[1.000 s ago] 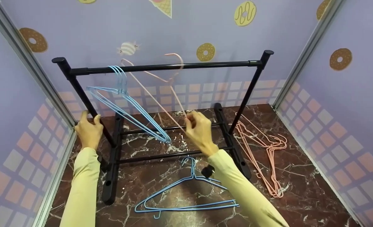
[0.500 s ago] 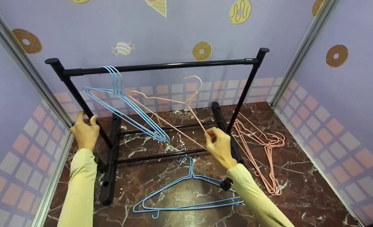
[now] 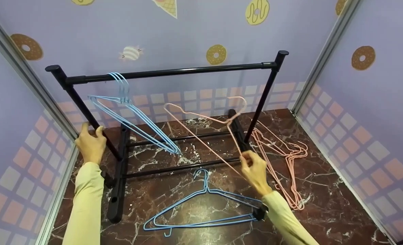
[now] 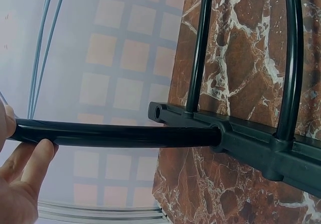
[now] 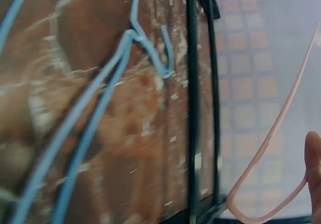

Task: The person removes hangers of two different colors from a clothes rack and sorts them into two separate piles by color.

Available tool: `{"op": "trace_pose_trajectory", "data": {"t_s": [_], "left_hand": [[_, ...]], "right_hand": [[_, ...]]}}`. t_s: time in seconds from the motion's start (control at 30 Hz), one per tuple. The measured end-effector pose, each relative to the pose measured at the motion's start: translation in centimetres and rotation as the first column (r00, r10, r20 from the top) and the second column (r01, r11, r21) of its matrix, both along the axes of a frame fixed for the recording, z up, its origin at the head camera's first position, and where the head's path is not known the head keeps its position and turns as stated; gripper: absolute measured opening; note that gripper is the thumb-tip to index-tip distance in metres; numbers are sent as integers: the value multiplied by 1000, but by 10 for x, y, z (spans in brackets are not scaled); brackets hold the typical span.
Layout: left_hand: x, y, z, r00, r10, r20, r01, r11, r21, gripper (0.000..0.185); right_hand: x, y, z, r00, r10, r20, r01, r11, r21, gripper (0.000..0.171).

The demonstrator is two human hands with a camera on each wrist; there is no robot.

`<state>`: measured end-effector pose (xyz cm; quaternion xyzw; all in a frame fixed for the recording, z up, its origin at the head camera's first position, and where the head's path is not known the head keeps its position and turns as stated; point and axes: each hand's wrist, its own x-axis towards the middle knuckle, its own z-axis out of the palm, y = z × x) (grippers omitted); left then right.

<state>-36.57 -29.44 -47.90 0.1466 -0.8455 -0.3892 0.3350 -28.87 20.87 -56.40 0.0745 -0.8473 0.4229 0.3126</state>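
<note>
My right hand (image 3: 255,169) pinches a pink clothes hanger (image 3: 201,116) near one end of its frame. The hanger is tilted, its hook below the level of the rack's top bar and apart from it. In the right wrist view a bent end of this pink hanger (image 5: 263,151) shows beside a fingertip. With thumb and fingers around it, my left hand (image 3: 91,144) holds the left post of the black clothes rack (image 3: 188,70); the left wrist view shows the fingers (image 4: 37,161) against that post. Several blue hangers (image 3: 147,117) hang on the top bar's left part.
More blue hangers (image 3: 188,224) lie on the brown marbled floor (image 3: 327,217) in front of the rack. A pile of pink hangers (image 3: 291,163) lies to the rack's right. Patterned walls enclose the back and both sides.
My right hand has moved right and down with the pink hanger; its hook has dropped from the top bar's height to below it. The left hand stays on the post.
</note>
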Motion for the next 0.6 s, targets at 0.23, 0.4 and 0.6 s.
{"op": "trace_pose_trajectory", "data": {"t_s": [0.23,0.4,0.6], "left_hand": [[-4,3,-1,1000,-11,1,11,1000,3,36],[-4,3,-2,1000,-23,7,23,1000,-3,35],[-2,-2,-1,1000,-16,10,16,1000,-5,35]], "right_hand": [[23,37,-29,995,-47,86,48,999,-12,5],[34,57,-42,991,-77,108,83,995,-58,7],[42,77,-51,984,-146,99,155,984,-88,6]]}}
